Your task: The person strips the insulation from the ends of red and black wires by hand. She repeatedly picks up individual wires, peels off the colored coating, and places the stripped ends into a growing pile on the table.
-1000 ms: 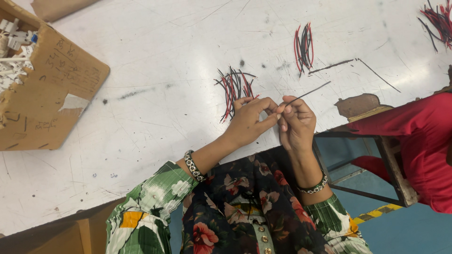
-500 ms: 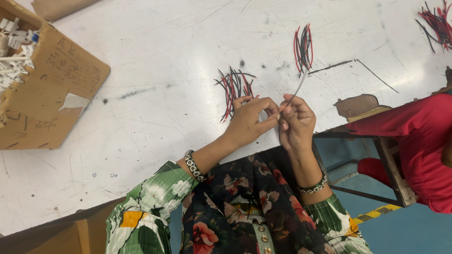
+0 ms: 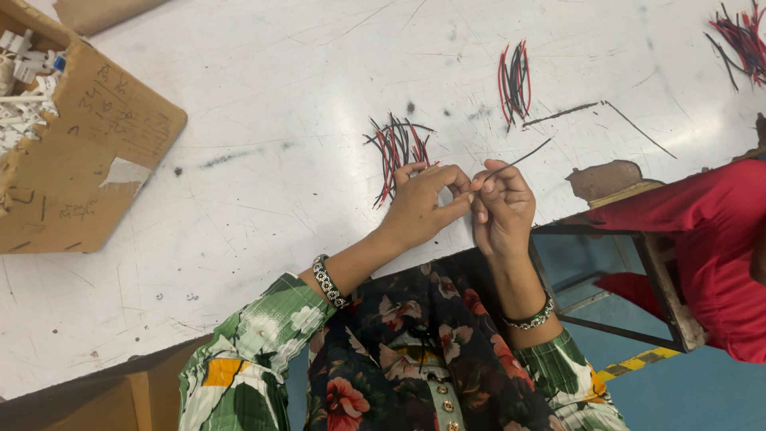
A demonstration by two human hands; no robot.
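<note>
My left hand (image 3: 421,206) and my right hand (image 3: 503,209) meet fingertip to fingertip over the near edge of a white table (image 3: 263,160). Between them they pinch a thin black wire (image 3: 519,162), whose free end sticks out up and to the right. Just beyond my left hand lies a loose bundle of red and black wires (image 3: 396,149). A tidier red and black bunch (image 3: 515,81) lies farther back on the table.
A cardboard box (image 3: 80,172) with white plastic parts (image 3: 24,96) stands at the left. More wires (image 3: 742,36) lie at the far right corner, and single black wires (image 3: 598,112) in between. A person in red (image 3: 710,239) sits at the right beside a metal frame (image 3: 630,271).
The wire's free end swung up toward the far bunch half a second ago and has now come back down to point right. Both hands stayed in place.
</note>
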